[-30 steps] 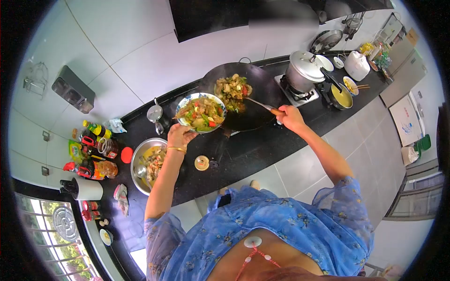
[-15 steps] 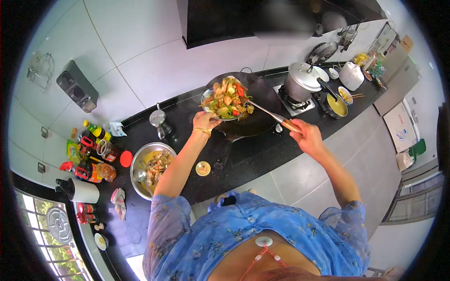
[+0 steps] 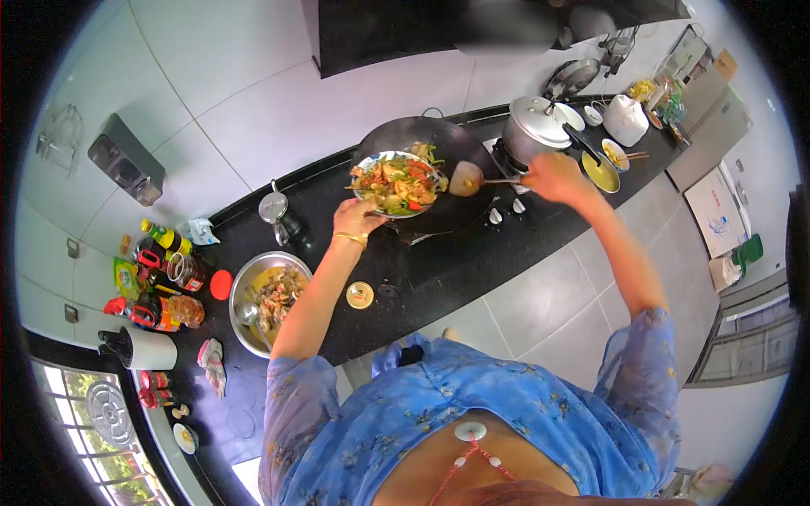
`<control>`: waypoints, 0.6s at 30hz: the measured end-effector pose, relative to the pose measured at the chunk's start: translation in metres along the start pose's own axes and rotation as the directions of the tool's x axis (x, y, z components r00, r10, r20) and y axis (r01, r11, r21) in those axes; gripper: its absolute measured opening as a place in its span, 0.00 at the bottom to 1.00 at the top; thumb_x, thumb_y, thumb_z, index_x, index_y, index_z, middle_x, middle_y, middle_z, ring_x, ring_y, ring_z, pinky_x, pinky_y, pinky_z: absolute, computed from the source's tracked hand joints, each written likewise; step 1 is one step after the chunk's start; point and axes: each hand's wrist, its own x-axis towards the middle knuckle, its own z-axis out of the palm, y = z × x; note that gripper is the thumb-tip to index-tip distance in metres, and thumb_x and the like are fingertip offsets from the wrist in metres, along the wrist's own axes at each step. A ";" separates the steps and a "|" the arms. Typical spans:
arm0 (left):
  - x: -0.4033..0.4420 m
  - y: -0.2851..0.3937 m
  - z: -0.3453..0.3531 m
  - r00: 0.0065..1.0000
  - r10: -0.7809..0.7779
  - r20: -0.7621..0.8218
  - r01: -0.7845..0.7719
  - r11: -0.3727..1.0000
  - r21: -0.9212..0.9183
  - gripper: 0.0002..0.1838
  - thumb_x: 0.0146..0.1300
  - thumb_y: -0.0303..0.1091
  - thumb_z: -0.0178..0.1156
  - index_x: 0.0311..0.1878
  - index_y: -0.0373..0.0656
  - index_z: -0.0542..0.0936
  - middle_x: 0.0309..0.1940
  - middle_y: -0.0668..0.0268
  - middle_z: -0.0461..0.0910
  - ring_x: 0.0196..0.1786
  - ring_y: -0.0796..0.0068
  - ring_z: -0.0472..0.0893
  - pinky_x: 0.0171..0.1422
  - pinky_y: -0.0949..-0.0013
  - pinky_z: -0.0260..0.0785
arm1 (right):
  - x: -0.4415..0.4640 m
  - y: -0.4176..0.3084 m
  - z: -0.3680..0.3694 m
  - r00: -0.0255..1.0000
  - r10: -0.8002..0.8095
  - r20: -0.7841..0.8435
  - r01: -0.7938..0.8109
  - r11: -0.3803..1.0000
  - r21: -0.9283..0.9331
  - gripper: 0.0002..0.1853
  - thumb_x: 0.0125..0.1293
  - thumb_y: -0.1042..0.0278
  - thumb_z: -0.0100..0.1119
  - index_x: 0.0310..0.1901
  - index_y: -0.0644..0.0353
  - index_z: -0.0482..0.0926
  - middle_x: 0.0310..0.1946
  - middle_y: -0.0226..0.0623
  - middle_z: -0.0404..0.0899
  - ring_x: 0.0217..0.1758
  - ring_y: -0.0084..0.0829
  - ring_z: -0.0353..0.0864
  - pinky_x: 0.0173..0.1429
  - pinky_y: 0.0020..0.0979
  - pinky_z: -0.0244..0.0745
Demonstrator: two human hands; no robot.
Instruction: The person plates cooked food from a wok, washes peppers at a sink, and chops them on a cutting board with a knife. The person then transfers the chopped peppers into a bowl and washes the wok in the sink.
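Observation:
My left hand (image 3: 358,218) grips the near rim of a patterned bowl (image 3: 388,154), holding it over the near left part of the black wok (image 3: 405,131). Stir-fried food (image 3: 395,184) with red and green pieces heaps up in the bowl. In my right hand (image 3: 558,179), slightly blurred, is the handle of a wok spatula (image 3: 467,179). The spatula's blade is inside the wok, to the right of the bowl and apart from it. Some food (image 3: 428,154) remains in the wok behind the bowl, which partly hides it.
A pressure cooker (image 3: 533,135) stands on the right burner, beside a pan (image 3: 601,173) of yellow liquid. At left are a steel basin (image 3: 240,291) of food with a ladle, sauce bottles (image 3: 169,238) and a glass-and-metal pot (image 3: 273,207). The range hood (image 3: 405,34) hangs above.
The spatula has moved off the bowl's food and down into the wok; my right hand has shifted up and right. The bowl has moved slightly left and its food lies flatter.

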 end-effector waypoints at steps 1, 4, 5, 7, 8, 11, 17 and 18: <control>-0.002 0.002 -0.007 1.000 0.019 0.013 -0.019 1.000 -0.005 0.14 0.49 0.18 0.56 0.39 0.34 0.66 0.30 0.52 0.76 0.29 0.55 0.80 0.30 0.57 0.79 | 0.011 0.004 -0.004 0.996 -0.016 0.082 0.018 0.999 -0.032 0.16 0.50 0.56 0.60 0.27 0.65 0.78 0.26 0.51 0.78 0.33 0.49 0.79 0.37 0.43 0.74; -0.015 0.011 -0.024 0.999 0.044 0.016 -0.044 0.999 0.006 0.14 0.49 0.18 0.56 0.40 0.33 0.68 0.31 0.51 0.77 0.29 0.54 0.80 0.32 0.57 0.79 | 0.039 0.007 0.013 0.982 -0.033 0.185 0.028 0.999 0.028 0.20 0.50 0.52 0.60 0.26 0.66 0.79 0.24 0.52 0.78 0.31 0.48 0.79 0.37 0.43 0.74; -0.016 0.012 -0.033 0.999 0.049 0.012 -0.048 0.999 -0.021 0.13 0.49 0.17 0.56 0.39 0.33 0.69 0.32 0.51 0.77 0.30 0.55 0.80 0.32 0.56 0.79 | 0.047 0.009 0.034 0.984 -0.011 0.177 -0.008 0.994 0.106 0.20 0.50 0.51 0.60 0.26 0.65 0.79 0.25 0.51 0.78 0.31 0.48 0.79 0.37 0.43 0.74; -0.029 0.014 -0.036 0.996 0.077 -0.050 -0.078 0.996 -0.034 0.10 0.49 0.16 0.54 0.37 0.34 0.71 0.33 0.51 0.77 0.31 0.55 0.80 0.34 0.55 0.78 | 0.061 0.005 0.084 0.984 0.045 0.171 -0.094 0.953 0.289 0.19 0.50 0.50 0.61 0.27 0.63 0.80 0.26 0.47 0.79 0.33 0.46 0.80 0.38 0.42 0.74; -0.039 0.018 -0.033 0.995 0.083 -0.056 -0.084 0.996 -0.032 0.10 0.49 0.16 0.54 0.37 0.34 0.71 0.33 0.51 0.77 0.31 0.55 0.80 0.34 0.55 0.78 | 0.061 0.000 0.116 0.996 0.086 0.029 -0.091 0.932 0.351 0.16 0.48 0.54 0.62 0.29 0.60 0.80 0.27 0.45 0.79 0.33 0.45 0.80 0.39 0.40 0.74; -0.051 0.029 -0.038 0.997 0.033 -0.065 -0.030 0.999 0.045 0.09 0.51 0.19 0.53 0.37 0.35 0.73 0.33 0.54 0.78 0.32 0.57 0.80 0.35 0.58 0.78 | 0.053 -0.014 0.166 0.985 0.172 0.019 -0.139 0.724 0.676 0.15 0.46 0.61 0.62 0.36 0.59 0.80 0.29 0.46 0.79 0.35 0.43 0.80 0.42 0.36 0.73; -0.052 0.029 -0.040 0.987 0.081 -0.141 -0.069 0.994 0.084 0.10 0.50 0.20 0.55 0.37 0.36 0.72 0.33 0.54 0.78 0.31 0.57 0.80 0.34 0.60 0.78 | 0.026 -0.016 0.167 0.966 0.223 -0.134 -0.045 0.651 0.758 0.18 0.48 0.65 0.63 0.42 0.62 0.78 0.34 0.47 0.79 0.37 0.41 0.80 0.44 0.34 0.72; -0.046 0.028 -0.042 0.993 0.065 -0.102 -0.059 0.997 0.058 0.10 0.50 0.20 0.56 0.38 0.36 0.71 0.33 0.54 0.78 0.31 0.57 0.80 0.33 0.60 0.78 | 0.022 -0.012 0.160 0.962 0.218 -0.165 -0.017 0.650 0.760 0.19 0.48 0.66 0.63 0.43 0.63 0.77 0.35 0.47 0.79 0.38 0.41 0.80 0.44 0.34 0.72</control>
